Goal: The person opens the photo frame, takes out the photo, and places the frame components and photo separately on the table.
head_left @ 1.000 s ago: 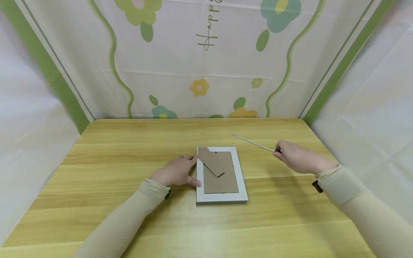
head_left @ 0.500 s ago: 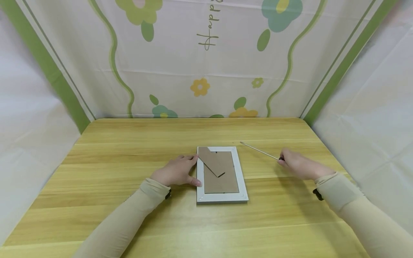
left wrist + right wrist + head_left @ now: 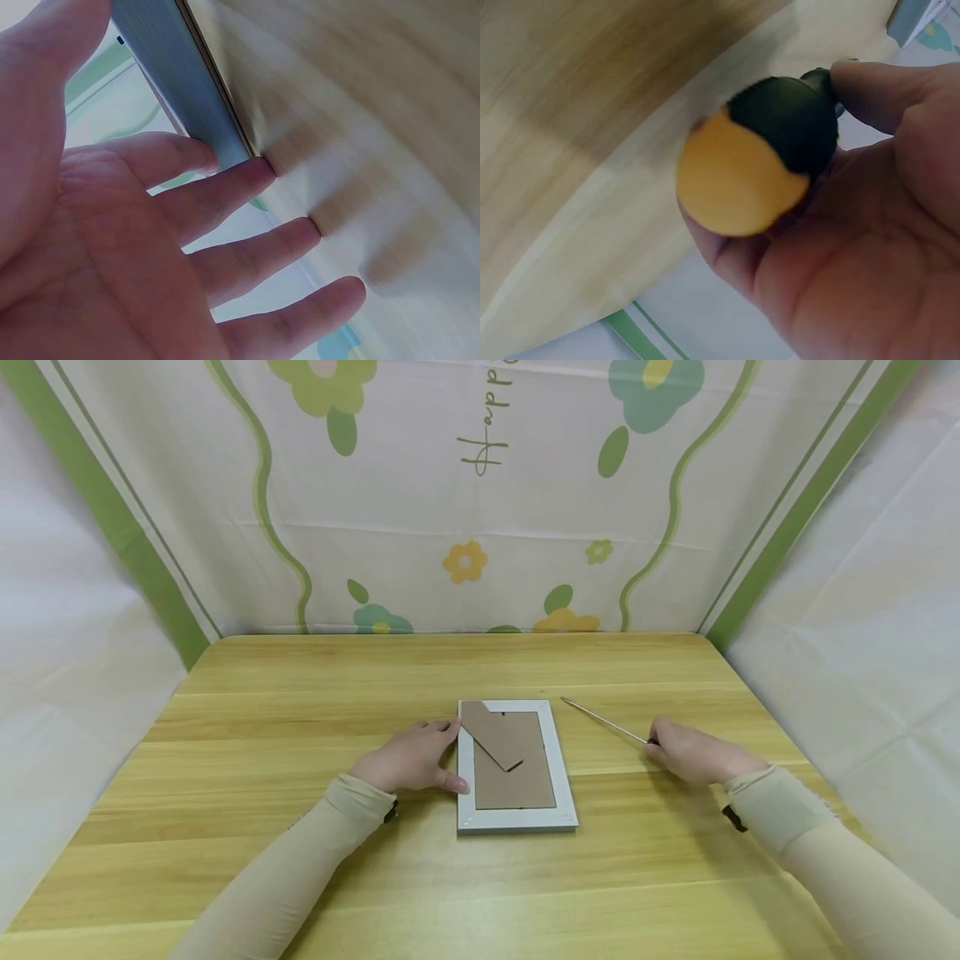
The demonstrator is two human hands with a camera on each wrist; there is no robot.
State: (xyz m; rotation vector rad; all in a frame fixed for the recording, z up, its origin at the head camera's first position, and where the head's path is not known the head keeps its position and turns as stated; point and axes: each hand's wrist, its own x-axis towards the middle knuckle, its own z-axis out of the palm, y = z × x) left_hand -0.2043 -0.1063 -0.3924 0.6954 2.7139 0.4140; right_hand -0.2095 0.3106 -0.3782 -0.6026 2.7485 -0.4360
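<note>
A white picture frame [image 3: 558, 777] lies back side up on the wooden table, showing its brown backing board [image 3: 513, 789] and a brown stand leg [image 3: 487, 735] slanting across it. At its left edge rests my left hand [image 3: 415, 757], thumb on the border and index fingertip against the side. In the left wrist view, the fingers reach out fairly straight beside the frame's grey edge [image 3: 187, 75]. To the right of the frame, my right hand [image 3: 686, 752] grips a screwdriver [image 3: 604, 720], its shaft pointing up-left. The right wrist view shows its yellow-and-black handle [image 3: 735, 180] within the fingers.
The wooden table [image 3: 300, 693] extends around the frame on all sides. Behind it hangs a white cloth [image 3: 540, 510] with printed flowers, and pale cloth walls [image 3: 847, 635] stand at both sides.
My right hand has come down and slightly to the right with the screwdriver, whose tip is lower and nearer the frame's top right corner. The left hand and frame stay put.
</note>
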